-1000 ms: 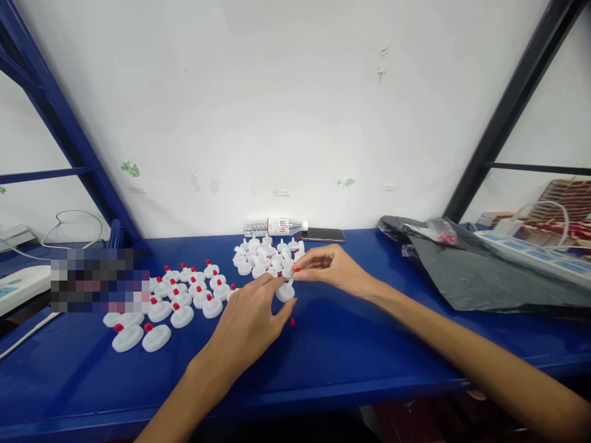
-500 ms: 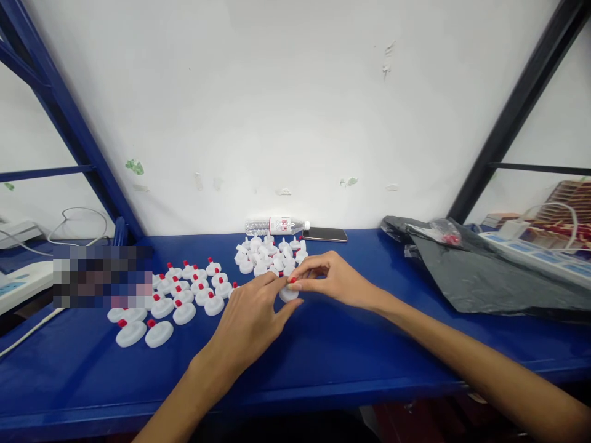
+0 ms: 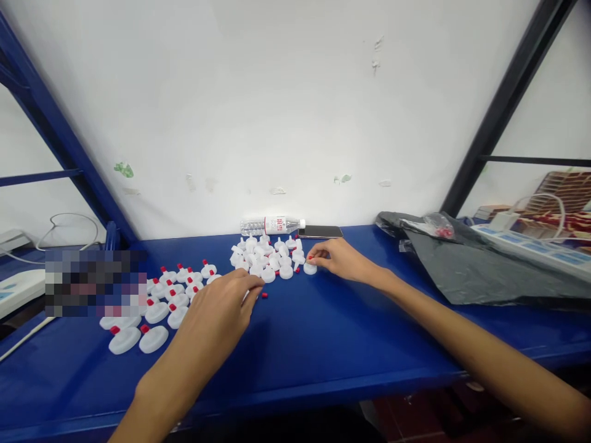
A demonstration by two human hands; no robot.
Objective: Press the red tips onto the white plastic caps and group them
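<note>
My right hand [image 3: 339, 257] pinches a white plastic lid with a red tip [image 3: 310, 267] at the right end of a pile of white nozzle lids [image 3: 268, 275]. Left of it, my left hand [image 3: 226, 307] hovers low over the table, its fingers bent and the thumb slightly apart from the forefinger, nothing visible between them. A small loose red cap [image 3: 265, 295] lies on the table just beyond its fingertips. White lids with red caps [image 3: 154, 339] stand in a group to the left, some of them hidden behind my left hand and forearm.
Behind the pile, a clear plastic bottle [image 3: 277, 225] lies on its side beside a dark phone [image 3: 321, 232]. A black plastic bag [image 3: 462, 271] covers part of the blue table [image 3: 323, 357] at right. Power strips [image 3: 530, 252] lie at both sides.
My hands have moved apart. The right hand has carried the red-tipped lid back and right to the pile's edge; the left has let go and drawn left, exposing the loose red cap.
</note>
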